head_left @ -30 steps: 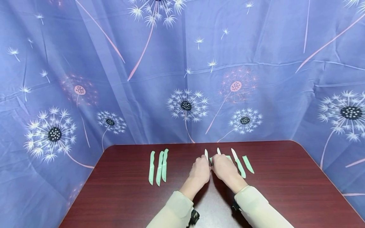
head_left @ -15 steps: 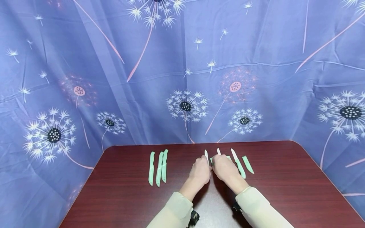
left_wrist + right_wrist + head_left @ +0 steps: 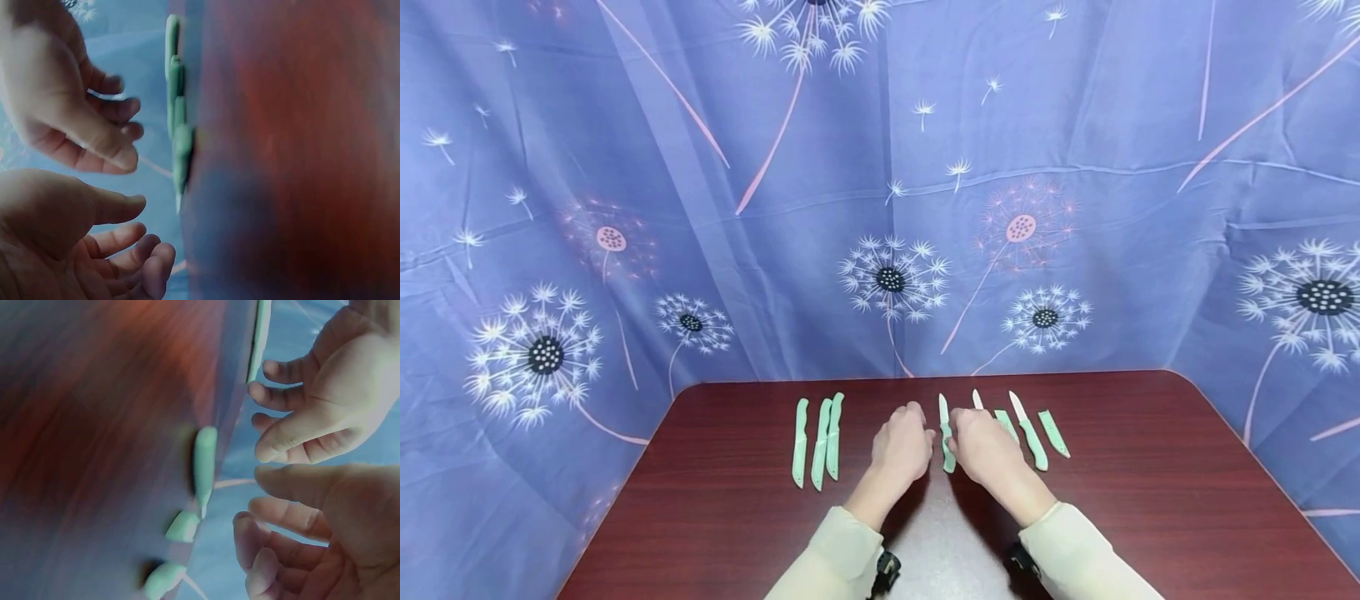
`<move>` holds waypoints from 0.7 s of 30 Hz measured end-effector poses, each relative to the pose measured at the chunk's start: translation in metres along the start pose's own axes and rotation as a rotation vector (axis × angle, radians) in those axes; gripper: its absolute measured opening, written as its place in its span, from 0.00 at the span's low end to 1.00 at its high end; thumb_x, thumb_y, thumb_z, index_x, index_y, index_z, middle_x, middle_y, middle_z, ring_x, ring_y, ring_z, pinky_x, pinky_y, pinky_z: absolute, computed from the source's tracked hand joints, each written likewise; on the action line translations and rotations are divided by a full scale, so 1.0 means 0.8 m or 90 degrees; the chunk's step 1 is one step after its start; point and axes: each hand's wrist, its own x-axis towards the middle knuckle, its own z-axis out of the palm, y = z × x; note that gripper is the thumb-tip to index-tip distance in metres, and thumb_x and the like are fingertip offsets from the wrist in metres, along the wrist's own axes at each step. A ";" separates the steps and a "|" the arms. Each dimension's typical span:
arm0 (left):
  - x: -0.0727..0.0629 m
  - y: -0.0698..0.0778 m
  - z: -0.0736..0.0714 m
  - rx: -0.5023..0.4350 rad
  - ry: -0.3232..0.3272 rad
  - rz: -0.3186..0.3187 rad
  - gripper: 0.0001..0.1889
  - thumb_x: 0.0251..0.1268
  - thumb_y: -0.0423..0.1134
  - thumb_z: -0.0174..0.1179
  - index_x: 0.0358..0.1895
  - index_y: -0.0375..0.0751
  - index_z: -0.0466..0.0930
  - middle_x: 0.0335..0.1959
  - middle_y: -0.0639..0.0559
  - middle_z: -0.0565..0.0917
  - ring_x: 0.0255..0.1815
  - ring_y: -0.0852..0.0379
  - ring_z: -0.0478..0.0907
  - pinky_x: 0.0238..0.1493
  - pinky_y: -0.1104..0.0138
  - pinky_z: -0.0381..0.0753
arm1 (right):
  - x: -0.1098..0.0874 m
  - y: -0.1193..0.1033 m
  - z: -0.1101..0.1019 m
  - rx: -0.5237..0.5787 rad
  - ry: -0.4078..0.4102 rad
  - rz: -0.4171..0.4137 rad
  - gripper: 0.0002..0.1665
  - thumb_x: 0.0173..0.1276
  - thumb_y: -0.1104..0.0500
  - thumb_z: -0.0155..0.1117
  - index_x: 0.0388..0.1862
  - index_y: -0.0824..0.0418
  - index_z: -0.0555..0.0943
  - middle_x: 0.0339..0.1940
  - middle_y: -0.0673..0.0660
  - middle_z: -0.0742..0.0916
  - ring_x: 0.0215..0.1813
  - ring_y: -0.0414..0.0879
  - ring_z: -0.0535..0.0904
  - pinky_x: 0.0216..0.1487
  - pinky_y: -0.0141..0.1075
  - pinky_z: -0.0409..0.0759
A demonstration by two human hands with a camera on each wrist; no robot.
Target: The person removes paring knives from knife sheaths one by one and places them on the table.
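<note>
A small knife with a pale blade and mint-green handle (image 3: 949,457) lies between my hands. My left hand (image 3: 901,443) hovers just left of it, fingers relaxed and holding nothing. On its other side is my right hand (image 3: 988,446), loosely bent and also without anything in its fingers, as the right wrist view shows. Behind the right hand sticks up the blade tip of a second knife (image 3: 977,398); its handle is hidden. A green sheath (image 3: 1006,423) is partly covered by that hand. Right of it lies a third bare knife (image 3: 1032,437).
Another green sheath (image 3: 1054,433) lies at the far right of the group. Three sheathed green knives (image 3: 822,442) lie side by side on the left of the dark red table (image 3: 715,508). A blue dandelion-print curtain (image 3: 790,292) hangs behind the table.
My left hand has let go of the middle knife and moved a little left, uncovering its handle. The right hand has shifted slightly left, showing more of the sheath beside it.
</note>
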 end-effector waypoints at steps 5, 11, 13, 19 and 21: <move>0.001 -0.022 -0.027 0.008 0.020 0.001 0.10 0.71 0.43 0.70 0.42 0.44 0.79 0.36 0.50 0.81 0.39 0.44 0.86 0.38 0.53 0.84 | -0.003 -0.016 0.002 0.008 -0.005 -0.003 0.12 0.67 0.59 0.78 0.45 0.63 0.86 0.37 0.56 0.89 0.37 0.51 0.87 0.36 0.45 0.85; 0.016 -0.055 -0.059 0.017 0.045 -0.003 0.10 0.70 0.41 0.71 0.43 0.42 0.80 0.38 0.46 0.83 0.41 0.43 0.86 0.40 0.53 0.84 | -0.007 -0.030 0.003 0.005 -0.018 -0.009 0.13 0.67 0.55 0.78 0.45 0.60 0.86 0.37 0.56 0.90 0.40 0.54 0.88 0.39 0.49 0.85; 0.024 -0.069 -0.068 0.019 0.046 -0.020 0.10 0.71 0.41 0.71 0.45 0.40 0.81 0.40 0.44 0.83 0.43 0.41 0.86 0.42 0.51 0.85 | -0.010 -0.033 0.003 0.005 -0.017 -0.015 0.13 0.67 0.55 0.78 0.44 0.59 0.86 0.37 0.55 0.90 0.41 0.54 0.88 0.39 0.49 0.85; 0.056 -0.105 -0.091 0.037 0.010 -0.081 0.11 0.73 0.39 0.68 0.49 0.36 0.83 0.47 0.39 0.84 0.48 0.37 0.86 0.46 0.49 0.86 | -0.016 -0.042 0.002 0.008 -0.014 -0.038 0.13 0.66 0.56 0.78 0.44 0.60 0.85 0.37 0.54 0.90 0.42 0.54 0.88 0.39 0.48 0.85; 0.067 -0.114 -0.095 0.050 -0.010 -0.094 0.10 0.74 0.39 0.67 0.49 0.35 0.83 0.48 0.38 0.84 0.47 0.38 0.86 0.43 0.50 0.86 | -0.016 -0.047 0.003 0.011 -0.015 -0.049 0.13 0.66 0.57 0.78 0.44 0.61 0.85 0.37 0.54 0.90 0.43 0.54 0.89 0.40 0.48 0.85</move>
